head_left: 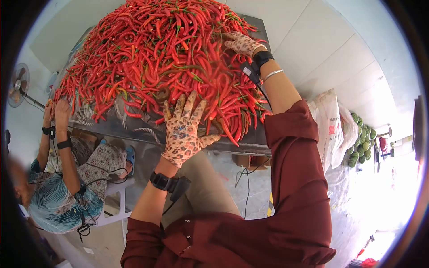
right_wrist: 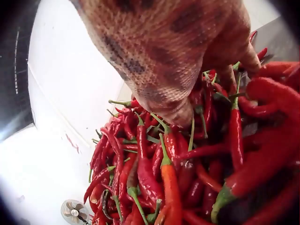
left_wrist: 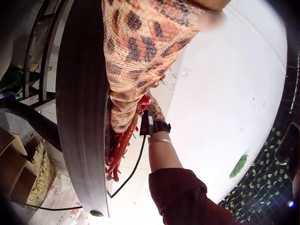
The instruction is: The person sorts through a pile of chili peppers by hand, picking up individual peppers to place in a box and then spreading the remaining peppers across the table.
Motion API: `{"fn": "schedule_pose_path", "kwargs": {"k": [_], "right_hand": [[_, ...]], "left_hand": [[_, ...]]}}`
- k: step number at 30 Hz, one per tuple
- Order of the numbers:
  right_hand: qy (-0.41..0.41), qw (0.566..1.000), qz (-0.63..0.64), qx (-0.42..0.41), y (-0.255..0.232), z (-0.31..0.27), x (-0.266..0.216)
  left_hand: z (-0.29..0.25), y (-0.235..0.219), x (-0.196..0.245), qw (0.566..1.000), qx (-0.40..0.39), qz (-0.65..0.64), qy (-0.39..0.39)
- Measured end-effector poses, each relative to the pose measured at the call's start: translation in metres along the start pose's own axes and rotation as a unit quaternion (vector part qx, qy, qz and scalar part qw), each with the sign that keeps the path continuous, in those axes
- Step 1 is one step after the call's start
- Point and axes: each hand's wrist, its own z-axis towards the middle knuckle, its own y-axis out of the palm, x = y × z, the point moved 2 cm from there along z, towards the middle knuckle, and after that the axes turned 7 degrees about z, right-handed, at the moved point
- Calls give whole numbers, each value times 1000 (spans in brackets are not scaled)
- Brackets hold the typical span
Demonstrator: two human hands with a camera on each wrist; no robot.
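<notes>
A large heap of red chili peppers (head_left: 147, 49), many with green stems, covers the dark table (head_left: 147, 134). My left hand (head_left: 182, 131), in a leopard-print glove, lies with fingers spread at the heap's near edge, fingertips against the chilies. A few brownish, shrivelled chilies (head_left: 163, 94) lie just beyond those fingers. At the far right side of the heap, my right hand (head_left: 242, 43) in a matching glove reaches over the chilies. In the right wrist view its fingers (right_wrist: 178, 115) point down among the peppers (right_wrist: 171, 192), the tips partly hidden.
On the left another person (head_left: 67, 192) sits at the table with both hands at its edge. A white sack (head_left: 328, 127) and a stack of striped green melons (head_left: 363, 140) stand to the right. Cardboard boxes (head_left: 252, 161) sit beneath the table, and a fan (head_left: 18, 85) stands far left.
</notes>
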Motion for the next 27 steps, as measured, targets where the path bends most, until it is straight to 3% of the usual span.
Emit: {"fn": "schedule_pose_path", "kwargs": {"k": [2, 6, 9, 11, 13, 16, 19, 25, 27], "right_hand": [[38, 998, 35, -22, -15, -19, -16], [24, 995, 80, -50, -12, -15, 1], [7, 999, -15, -38, -1, -12, 18], [-62, 996, -58, -38, 7, -9, 31], [-41, 996, -64, -43, 5, -11, 24], [99, 994, 13, -36, -12, -37, -8], [155, 986, 62, -26, -25, -58, -21], [152, 983, 99, -14, -31, -92, -19], [123, 988, 56, -78, -33, -104, -23]], "left_hand": [[0, -1, 0, 1000, 2, -1, -1], [0, -2, -2, 999, 1, -54, -1], [0, -2, -2, 998, 9, -56, -1], [-1, -1, -2, 998, 8, -58, -7], [-3, 1, 0, 1000, 6, -18, -2], [-2, -4, -1, 1000, -6, -28, -5], [1, -4, -2, 998, -11, -54, -7], [-3, -1, -2, 999, 13, -43, 1], [-3, -1, -1, 999, 14, -43, 1]]}}
